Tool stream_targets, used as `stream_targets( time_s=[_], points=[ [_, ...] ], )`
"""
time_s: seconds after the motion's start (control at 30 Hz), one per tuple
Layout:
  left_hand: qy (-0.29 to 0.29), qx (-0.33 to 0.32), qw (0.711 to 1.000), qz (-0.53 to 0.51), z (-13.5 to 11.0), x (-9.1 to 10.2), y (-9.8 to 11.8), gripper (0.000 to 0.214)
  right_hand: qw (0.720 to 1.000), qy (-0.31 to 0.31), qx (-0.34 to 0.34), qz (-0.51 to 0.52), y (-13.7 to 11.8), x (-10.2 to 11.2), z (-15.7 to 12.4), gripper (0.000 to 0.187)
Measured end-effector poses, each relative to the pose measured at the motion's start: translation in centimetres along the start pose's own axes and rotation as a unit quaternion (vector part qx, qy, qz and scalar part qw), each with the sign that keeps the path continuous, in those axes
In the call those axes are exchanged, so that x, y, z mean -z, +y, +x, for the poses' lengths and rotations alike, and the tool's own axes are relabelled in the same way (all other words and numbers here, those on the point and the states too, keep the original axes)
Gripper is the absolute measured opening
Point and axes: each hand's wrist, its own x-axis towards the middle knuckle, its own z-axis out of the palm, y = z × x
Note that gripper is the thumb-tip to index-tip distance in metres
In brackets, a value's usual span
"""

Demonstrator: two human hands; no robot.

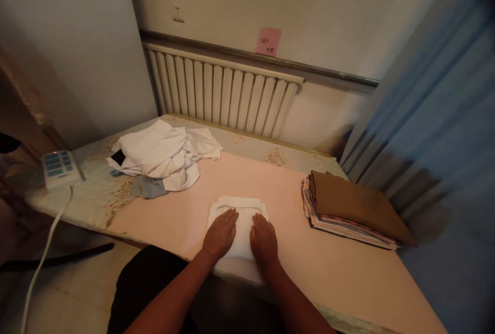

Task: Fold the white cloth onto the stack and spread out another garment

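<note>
A small folded white cloth [242, 209] lies on the pink table surface [332, 267] near its front edge. My left hand [221, 232] rests flat on the cloth's left half, fingers stretched out and together. My right hand [263, 238] lies flat on its right half, fingers extended the same way. Both palms press down on the cloth and neither hand grips anything.
A heap of unfolded white garments [164, 154] with a grey piece sits at the back left. A stack of folded fabrics [350, 210] topped by brown cloth lies at the right. A power strip [60, 168] with a white cable sits at the left corner. A radiator [224, 92] lines the wall; a blue curtain [444, 133] hangs at right.
</note>
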Motion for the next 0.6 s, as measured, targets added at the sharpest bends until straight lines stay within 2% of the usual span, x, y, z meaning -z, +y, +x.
stream_targets(
  time_s=[0.3, 0.43, 0.5, 0.6],
  points=[
    [0.015, 0.004, 1.0, 0.01, 0.0, -0.5, -0.2, 0.042, 1.0, 0.012, 0.005, 0.009, 0.2, -0.4, -0.4, 0.039],
    [0.024, 0.003, 1.0, 0.0, 0.0, -0.7, -0.3, 0.041, 1.0, 0.026, 0.001, 0.005, -0.1, 0.0, -0.3, 0.039],
    [0.026, 0.003, 1.0, 0.001, 0.0, -0.7, -0.3, 0.041, 0.999, 0.031, 0.03, 0.009, -0.5, 0.6, -0.2, 0.039],
    [0.026, 0.002, 1.0, 0.002, -0.1, -0.9, -0.3, 0.041, 0.992, 0.012, 0.123, 0.031, -0.8, 1.7, 0.1, 0.043]
  ],
)
